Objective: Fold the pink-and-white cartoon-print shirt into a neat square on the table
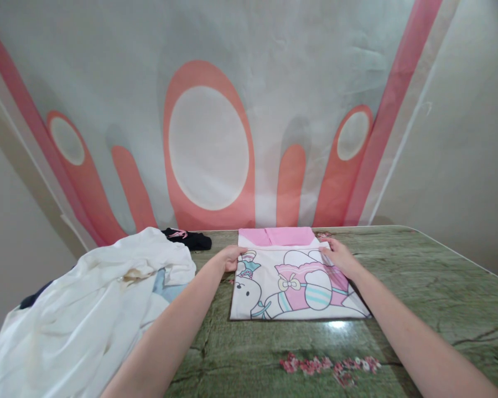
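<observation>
A white and pink cartoon-print shirt (265, 287) lies folded flat on the table in front of me. Its plain pink part (282, 236) shows at the far side, beyond a folded white edge. My left hand (233, 258) is closed on the left end of that edge, its fingertips partly hidden by cloth. At the opposite end, my right hand (337, 257) pinches the same layer between thumb and fingers.
A loose heap of white clothes (103, 298) covers the table's left side, with light blue cloth in it. Behind it lies a small black garment (191, 240). The green wood-grain table (431, 293) meets a patterned backdrop (269, 66) at its far edge.
</observation>
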Demonstrator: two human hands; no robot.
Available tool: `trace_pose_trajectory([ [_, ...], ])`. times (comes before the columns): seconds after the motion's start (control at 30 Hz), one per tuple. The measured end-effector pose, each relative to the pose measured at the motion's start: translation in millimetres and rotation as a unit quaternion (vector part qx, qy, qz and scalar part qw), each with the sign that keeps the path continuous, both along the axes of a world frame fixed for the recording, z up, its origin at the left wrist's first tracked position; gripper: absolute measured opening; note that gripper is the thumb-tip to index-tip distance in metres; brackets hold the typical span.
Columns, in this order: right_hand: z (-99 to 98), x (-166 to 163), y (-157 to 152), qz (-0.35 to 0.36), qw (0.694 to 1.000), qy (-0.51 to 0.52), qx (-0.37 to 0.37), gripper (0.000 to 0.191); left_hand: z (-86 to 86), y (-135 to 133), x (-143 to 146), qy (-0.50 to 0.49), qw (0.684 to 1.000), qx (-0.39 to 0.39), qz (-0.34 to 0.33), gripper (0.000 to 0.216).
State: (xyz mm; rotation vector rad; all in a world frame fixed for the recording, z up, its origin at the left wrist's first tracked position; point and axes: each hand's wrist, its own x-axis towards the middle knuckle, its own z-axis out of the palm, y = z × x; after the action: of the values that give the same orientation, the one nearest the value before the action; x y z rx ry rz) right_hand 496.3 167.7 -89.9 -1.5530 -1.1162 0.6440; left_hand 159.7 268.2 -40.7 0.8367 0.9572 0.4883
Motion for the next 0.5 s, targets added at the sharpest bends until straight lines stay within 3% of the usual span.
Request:
trace_pose_trajectory([
  [0.17,-4.6,2.8,2.1,0.0,1.0,-0.008,-0.003,0.037,11.4,-12.3,-13.1,-0.046,0.998,-0.022,-0.045,0.008],
  [0.37,-6.6,4.8,1.7,0.007,1.0,-0.03,-0.005,0.037,19.8,-38.8,-25.4,-0.133,0.985,0.045,-0.098,0.047],
  [0.5,-7.8,6.6,2.5,0.018,1.0,-0.011,-0.01,0.044,20.5,-59.0,-24.9,-0.029,0.993,0.118,0.007,0.095],
])
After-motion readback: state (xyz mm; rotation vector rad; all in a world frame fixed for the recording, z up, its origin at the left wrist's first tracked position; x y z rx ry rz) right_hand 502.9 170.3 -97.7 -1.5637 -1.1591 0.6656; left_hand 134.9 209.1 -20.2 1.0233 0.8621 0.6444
